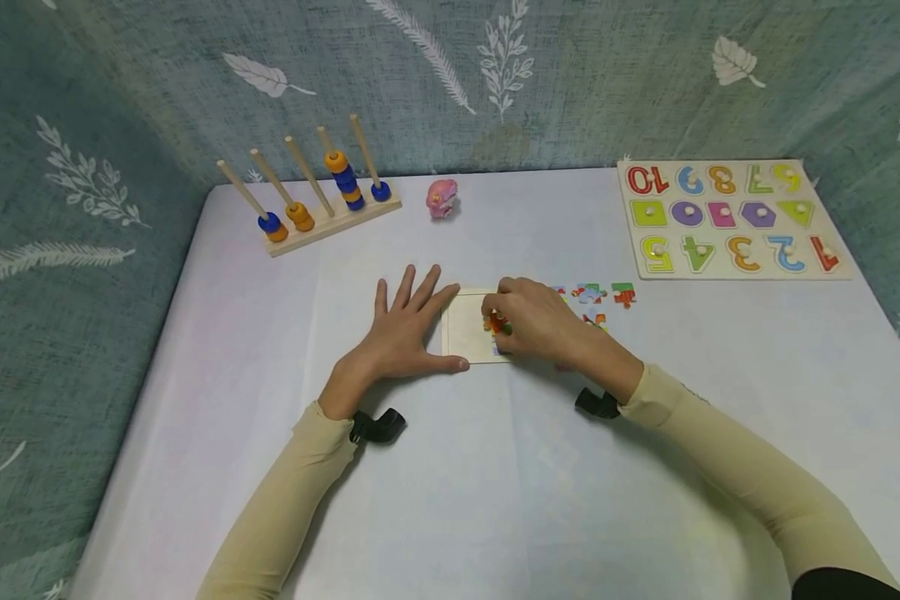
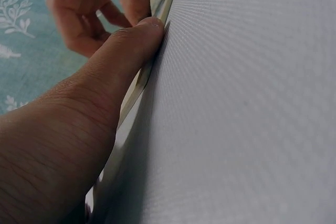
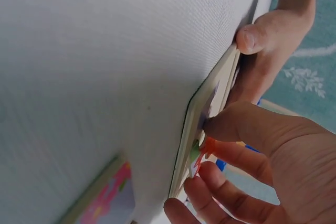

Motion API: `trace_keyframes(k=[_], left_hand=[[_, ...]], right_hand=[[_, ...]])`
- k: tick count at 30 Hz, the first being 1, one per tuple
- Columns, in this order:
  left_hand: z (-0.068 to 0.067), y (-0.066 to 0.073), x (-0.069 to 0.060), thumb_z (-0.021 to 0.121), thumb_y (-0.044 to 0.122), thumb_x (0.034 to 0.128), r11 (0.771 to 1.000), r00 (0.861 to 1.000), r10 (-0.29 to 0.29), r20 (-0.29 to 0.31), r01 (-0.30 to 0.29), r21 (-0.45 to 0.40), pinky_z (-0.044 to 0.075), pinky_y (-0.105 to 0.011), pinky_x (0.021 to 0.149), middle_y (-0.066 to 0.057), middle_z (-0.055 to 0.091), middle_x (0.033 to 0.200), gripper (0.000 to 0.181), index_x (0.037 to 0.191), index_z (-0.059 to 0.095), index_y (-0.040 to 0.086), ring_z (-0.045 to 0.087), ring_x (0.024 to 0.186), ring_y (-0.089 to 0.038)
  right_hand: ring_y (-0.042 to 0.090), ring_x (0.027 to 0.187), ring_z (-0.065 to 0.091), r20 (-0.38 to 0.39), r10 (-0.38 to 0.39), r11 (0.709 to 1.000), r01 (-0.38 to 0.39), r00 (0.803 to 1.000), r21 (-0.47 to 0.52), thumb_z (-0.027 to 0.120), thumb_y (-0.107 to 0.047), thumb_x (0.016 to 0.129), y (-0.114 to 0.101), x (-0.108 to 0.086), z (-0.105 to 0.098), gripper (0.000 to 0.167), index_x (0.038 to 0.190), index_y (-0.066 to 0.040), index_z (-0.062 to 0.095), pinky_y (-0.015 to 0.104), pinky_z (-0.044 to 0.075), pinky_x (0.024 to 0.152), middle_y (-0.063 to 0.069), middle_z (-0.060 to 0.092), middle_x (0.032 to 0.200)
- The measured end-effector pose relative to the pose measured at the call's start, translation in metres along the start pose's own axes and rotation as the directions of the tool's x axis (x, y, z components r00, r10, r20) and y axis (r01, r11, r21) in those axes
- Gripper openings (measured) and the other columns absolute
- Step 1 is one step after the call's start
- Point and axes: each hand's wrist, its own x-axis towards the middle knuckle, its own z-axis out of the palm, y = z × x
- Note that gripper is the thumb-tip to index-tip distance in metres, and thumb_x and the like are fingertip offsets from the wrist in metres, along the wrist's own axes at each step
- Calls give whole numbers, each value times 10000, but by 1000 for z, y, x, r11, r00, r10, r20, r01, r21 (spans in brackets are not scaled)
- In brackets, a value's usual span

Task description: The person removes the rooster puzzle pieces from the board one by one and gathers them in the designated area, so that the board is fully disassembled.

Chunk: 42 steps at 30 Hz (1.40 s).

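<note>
A pale wooden puzzle tray (image 1: 465, 331) lies flat in the middle of the table, its left part bare. My left hand (image 1: 401, 335) is spread at its left end, with thumb and fingertips touching the frame. Over the tray's right part, my right hand (image 1: 543, 321) pinches a small red and green jigsaw piece (image 3: 195, 157) between thumb and fingers. That hand hides much of the tray's right side. Loose jigsaw pieces (image 1: 589, 293) lie just right of the tray, partly behind the right hand and wrist, with a red and green one (image 1: 624, 294) farthest out.
A wooden peg stand (image 1: 337, 220) with orange and blue beads stands at the back left. Beside it is a small pink toy (image 1: 442, 198). A number and shape board (image 1: 735, 229) lies at the back right. Patterned cloth (image 1: 555, 83) hangs behind the table.
</note>
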Motion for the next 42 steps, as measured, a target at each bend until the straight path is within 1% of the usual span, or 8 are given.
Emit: trace_keyframes(k=[7,14,20,27,34,39,42], left_hand=[[1,0,0,678,780,734,1000,1000,-4,3,4,2,-153,-650,1103,-42,-44,1680,1135,1617,192,256,-167,1501,-344],[1,1,-1,671,782,738,1000,1000,4,-6,-4,3,-148,-652,1103,-48,-39,1680,1132,1616,194,250,-157,1503,-348],[1,2,-1,674,786,732,1000,1000,4,-1,-4,5,-143,-653,1105,-49,-42,1679,1143,1617,188,251,-163,1502,-343],[0,1,-1,682,778,733,1000,1000,-8,0,8,5,-137,-650,1109,-45,-45,1679,1140,1618,183,261,-165,1502,-338],[0,2,-1,694,760,734,1000,1000,-11,1,11,-1,-145,-648,1107,-56,-35,1680,1137,1616,196,245,-161,1503,-344],[-1,2,0,696,755,733,1000,1000,-12,-1,12,-4,-157,-642,1105,-55,-33,1680,1135,1615,202,240,-161,1503,-344],[-1,2,0,696,753,734,1000,1000,-5,1,5,-14,-158,-645,1103,-58,-36,1680,1136,1616,199,238,-163,1502,-345]], right_hand=[[199,708,494,-44,-16,1000,15,999,-18,797,-103,760,-1,-2,1,249,996,-59,729,308,420,565,26,549,812],[199,758,524,-58,-13,999,10,998,-40,780,-123,787,0,-6,-2,281,1051,-45,728,323,461,616,41,595,878],[205,778,537,-73,-6,1000,4,997,-22,751,-96,783,4,-14,-10,264,1039,-44,714,332,466,632,43,605,883],[190,795,541,-53,38,999,-37,998,14,753,-137,809,11,-20,-24,275,1069,-54,713,347,474,684,29,611,911],[192,818,585,-72,91,995,-88,993,40,761,-167,806,23,-25,-40,268,1053,-70,716,379,486,721,16,618,911],[240,898,623,-79,141,984,-131,987,120,781,-154,784,32,-28,-54,294,1057,-67,716,416,479,796,18,645,934],[257,913,633,-80,171,972,-154,982,178,784,-143,775,37,-30,-61,288,1049,-76,723,411,479,791,13,665,938]])
